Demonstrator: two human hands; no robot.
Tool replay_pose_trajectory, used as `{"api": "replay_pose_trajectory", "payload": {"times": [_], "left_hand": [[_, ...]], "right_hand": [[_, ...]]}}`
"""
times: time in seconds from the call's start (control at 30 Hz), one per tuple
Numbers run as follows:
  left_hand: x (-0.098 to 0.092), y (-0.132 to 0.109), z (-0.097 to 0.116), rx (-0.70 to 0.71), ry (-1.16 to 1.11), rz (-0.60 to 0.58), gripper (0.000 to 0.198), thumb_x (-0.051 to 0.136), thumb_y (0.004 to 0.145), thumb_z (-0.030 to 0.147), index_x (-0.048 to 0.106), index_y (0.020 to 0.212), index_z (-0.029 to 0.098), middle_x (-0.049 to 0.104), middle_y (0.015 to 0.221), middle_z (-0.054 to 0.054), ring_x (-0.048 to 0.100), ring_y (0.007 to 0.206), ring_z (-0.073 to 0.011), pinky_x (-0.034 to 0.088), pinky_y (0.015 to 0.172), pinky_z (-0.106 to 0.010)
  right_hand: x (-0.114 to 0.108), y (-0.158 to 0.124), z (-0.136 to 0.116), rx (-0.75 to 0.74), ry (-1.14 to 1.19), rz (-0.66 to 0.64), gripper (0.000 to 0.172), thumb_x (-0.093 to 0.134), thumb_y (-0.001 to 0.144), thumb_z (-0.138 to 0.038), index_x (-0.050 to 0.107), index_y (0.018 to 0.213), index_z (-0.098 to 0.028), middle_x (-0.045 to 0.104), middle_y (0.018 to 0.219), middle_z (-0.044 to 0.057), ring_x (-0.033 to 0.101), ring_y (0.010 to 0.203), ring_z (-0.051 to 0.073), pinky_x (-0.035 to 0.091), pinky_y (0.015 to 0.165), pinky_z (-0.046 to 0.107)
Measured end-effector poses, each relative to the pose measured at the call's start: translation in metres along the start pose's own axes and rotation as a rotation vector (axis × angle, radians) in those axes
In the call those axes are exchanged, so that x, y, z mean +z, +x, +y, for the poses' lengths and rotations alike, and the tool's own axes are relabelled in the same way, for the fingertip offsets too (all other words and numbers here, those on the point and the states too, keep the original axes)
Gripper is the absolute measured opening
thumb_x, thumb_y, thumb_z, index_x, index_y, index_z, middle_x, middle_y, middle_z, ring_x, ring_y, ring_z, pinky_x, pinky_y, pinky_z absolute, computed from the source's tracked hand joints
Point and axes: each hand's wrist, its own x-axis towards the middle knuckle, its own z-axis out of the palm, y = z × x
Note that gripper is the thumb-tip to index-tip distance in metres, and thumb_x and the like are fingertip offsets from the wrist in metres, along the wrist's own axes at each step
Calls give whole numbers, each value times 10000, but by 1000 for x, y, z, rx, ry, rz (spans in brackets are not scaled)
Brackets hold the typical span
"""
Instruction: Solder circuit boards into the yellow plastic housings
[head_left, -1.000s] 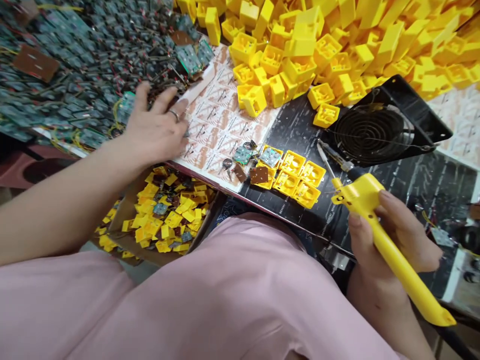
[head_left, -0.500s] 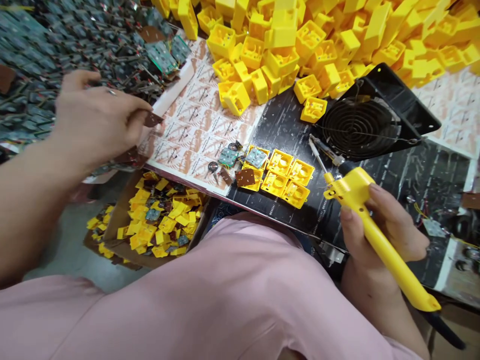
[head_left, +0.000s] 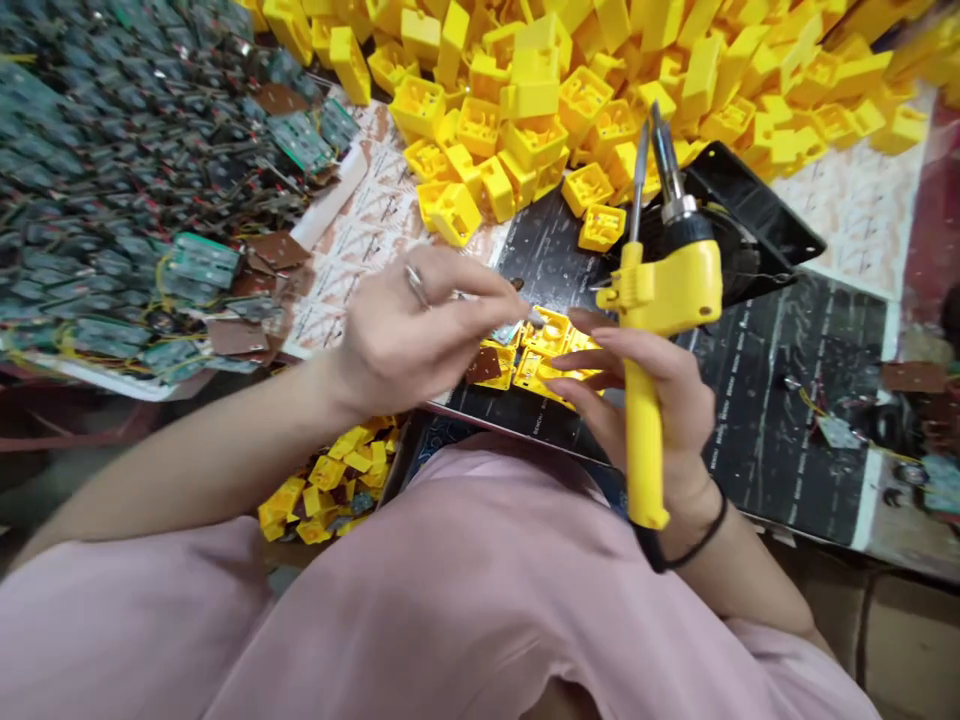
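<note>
Right of centre in the frame, my right hand (head_left: pixel 664 390) grips a yellow soldering iron (head_left: pixel 654 308), probably light, stiff and best held by its handle (head_left: pixel 643 440), while I cannot tell whether my left hand (head_left: pixel 416 335), by the yellow cases (head_left: pixel 530 370) near centre, pinches anything.

And it's one yellow soldering iron (head_left: pixel 667 290) right of centre, one black fan (head_left: pixel 791 225) behind! Brown plates (head_left: pixel 486 364): one mid-frame, one far right, at least three at left. Two yellow heaps, top (head_left: pixel 536 85) and lower left (head_left: pixel 330 490), one heap of circuit boards (head_left: pixel 202 262) upper left, all beyond counting! Central yellow cases (head_left: pixel 551 335): several, partly covered, total unclear.
</note>
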Motion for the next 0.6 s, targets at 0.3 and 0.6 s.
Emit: {"api": "replay_pose_trajectory", "payload": {"times": [0.3, 0.6], "left_hand": [[36, -11, 13, -439, -244, -18, 209, 665, 1139, 295, 851, 1113, 203, 875, 1105, -78, 841, 1058, -181, 668, 971, -291], [66, 26, 27, -971, -936, -68, 393, 741, 1077, 589, 886, 1104, 225, 889, 1146, -78, 852, 1138, -278, 705, 1034, -463]], "right_hand": [[-25, -20, 26, -263, -287, 155, 617, 834, 961, -44, 650, 1478, -326, 861, 1291, 27, 871, 1085, 228, 748, 1010, 350], [-26, -16, 16, -366, -481, 20, 324, 715, 1030, -52, 742, 1227, -308, 877, 1095, -44, 870, 1003, 175, 728, 862, 246]]}}
